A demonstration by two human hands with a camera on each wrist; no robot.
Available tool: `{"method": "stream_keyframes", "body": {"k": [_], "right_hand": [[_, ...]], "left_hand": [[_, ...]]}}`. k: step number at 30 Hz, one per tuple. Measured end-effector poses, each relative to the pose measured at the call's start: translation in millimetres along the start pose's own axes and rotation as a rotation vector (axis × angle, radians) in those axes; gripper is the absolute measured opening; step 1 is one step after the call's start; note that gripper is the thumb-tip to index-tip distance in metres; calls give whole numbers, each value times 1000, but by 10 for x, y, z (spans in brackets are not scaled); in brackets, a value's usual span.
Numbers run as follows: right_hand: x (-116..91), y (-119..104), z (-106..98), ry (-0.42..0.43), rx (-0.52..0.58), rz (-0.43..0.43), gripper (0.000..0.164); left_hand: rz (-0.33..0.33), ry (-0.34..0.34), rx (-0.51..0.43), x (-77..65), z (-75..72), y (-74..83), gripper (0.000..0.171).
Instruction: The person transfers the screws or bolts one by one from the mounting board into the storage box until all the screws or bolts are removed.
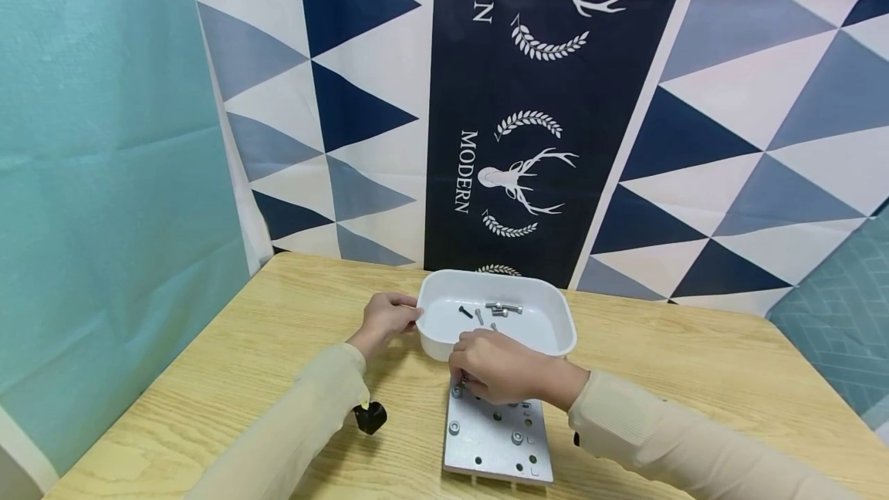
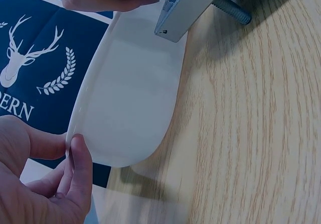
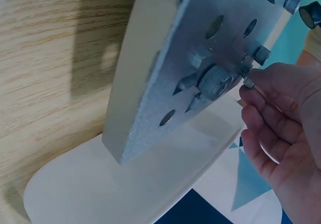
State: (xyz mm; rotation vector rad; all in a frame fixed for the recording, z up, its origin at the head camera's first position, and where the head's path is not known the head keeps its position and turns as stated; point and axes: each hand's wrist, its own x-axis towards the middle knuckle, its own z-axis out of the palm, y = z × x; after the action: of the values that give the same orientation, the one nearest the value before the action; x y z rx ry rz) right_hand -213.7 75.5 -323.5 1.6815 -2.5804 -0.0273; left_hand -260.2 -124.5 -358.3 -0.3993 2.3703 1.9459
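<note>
A white plastic tray (image 1: 434, 347) stands on the table, and my left hand (image 1: 385, 319) pinches its left rim between thumb and fingers. In front of the tray is a silver metal plate (image 1: 496, 457) with several holes and several socket-head bolts (image 1: 454, 427) set in it. My right hand (image 1: 496, 367) is over the plate's far left part. Thumb and index finger there pinch a small screw (image 3: 248, 79) close to the plate's face, as the right wrist view shows. Below the plate a threaded bolt end (image 2: 233, 9) sticks out in the left wrist view.
Several silver screws (image 1: 505, 308) and a black screw (image 1: 465, 312) lie in the tray. The wooden table (image 1: 278, 315) meets a patterned cloth (image 1: 375, 137) behind the tray. A black object (image 1: 370, 417) is at the left wrist.
</note>
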Motion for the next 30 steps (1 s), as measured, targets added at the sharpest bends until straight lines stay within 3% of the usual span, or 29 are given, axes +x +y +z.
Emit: {"method": "stream_keyframes", "body": {"k": [30], "right_hand": [[-107, 42, -125, 50, 0, 27, 7]], "left_hand": [[4, -1, 17, -14, 7, 8, 27]]}}
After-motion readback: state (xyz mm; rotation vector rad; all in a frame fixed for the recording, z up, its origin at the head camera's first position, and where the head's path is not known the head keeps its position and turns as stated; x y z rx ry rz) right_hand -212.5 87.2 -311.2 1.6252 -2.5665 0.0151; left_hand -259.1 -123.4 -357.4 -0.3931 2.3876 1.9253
